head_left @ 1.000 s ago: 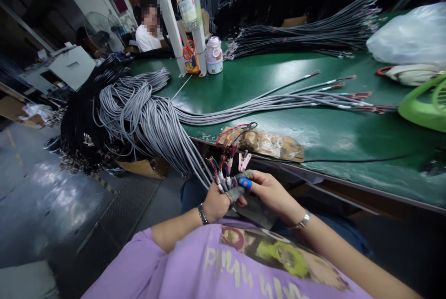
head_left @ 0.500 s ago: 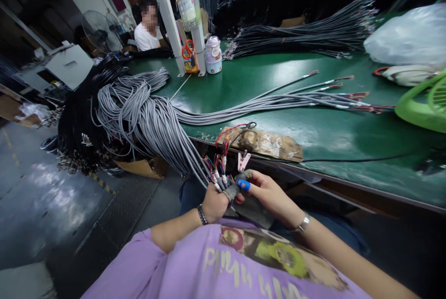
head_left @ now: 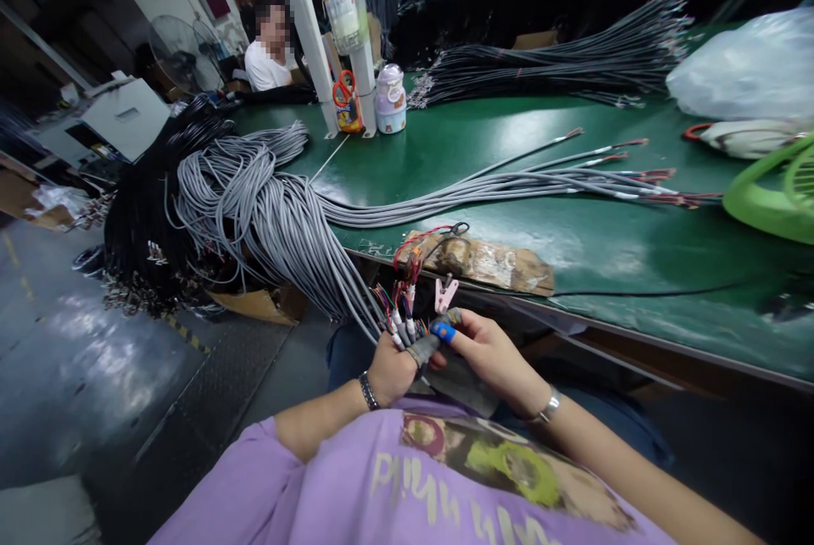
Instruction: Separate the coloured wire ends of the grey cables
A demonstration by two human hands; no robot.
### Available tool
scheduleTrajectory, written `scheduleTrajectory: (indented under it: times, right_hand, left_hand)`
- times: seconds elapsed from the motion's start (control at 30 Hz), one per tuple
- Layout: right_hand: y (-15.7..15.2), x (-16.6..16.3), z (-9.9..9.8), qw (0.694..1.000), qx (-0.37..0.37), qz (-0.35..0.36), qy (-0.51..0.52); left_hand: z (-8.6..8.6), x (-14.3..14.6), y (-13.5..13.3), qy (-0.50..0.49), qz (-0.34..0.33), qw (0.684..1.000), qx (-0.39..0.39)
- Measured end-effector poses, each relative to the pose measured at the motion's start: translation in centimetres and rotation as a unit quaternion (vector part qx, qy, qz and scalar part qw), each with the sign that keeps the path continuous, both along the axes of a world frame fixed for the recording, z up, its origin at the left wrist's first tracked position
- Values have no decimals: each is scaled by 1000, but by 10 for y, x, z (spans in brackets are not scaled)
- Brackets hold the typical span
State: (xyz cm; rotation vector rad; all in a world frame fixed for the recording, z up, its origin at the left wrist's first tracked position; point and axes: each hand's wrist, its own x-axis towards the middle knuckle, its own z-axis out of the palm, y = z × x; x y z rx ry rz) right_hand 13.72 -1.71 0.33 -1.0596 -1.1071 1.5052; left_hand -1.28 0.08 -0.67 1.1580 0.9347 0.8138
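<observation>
Left of the wooden board (head_left: 518, 269), grey cables (head_left: 273, 210) are heaped over the edge of the green table (head_left: 636, 253). Below the board's left end, cable ends (head_left: 396, 326) with fanned coloured wires (head_left: 404, 297) are clasped in the left hand (head_left: 395, 365). Just under the board, a pink clip (head_left: 445, 296) is seen. Below the board's middle, the right hand (head_left: 488, 350) is held close beside the left; whether anything is pinched there cannot be told.
</observation>
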Motion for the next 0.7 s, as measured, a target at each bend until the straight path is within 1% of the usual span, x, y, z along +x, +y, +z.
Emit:
scheduleTrajectory:
  times: [0.23,0.37,0.5,0.57,0.63,0.7]
  right_hand:
    - [-2,-1,1,999,-4,-37,-7]
    - [-2,-1,2,999,-10,-48,-15]
    - [-2,-1,5,997,-16,-78,-21]
    - [-3,0,4,997,-11,-75,-22]
    - [-3,3,1,998,-7,-63,-24]
    - [-2,8,-5,997,-9,-71,-20]
  left_hand:
    - [-4,-1,-1,11,23,999,37]
    - [-5,-1,-1,11,38,998,43]
    - [-7,1,0,7,55,997,44]
    - [-7,2,0,-2,63,997,40]
    - [-6,2,1,-11,72,997,29]
    - [-4,3,1,-23,82,996,11]
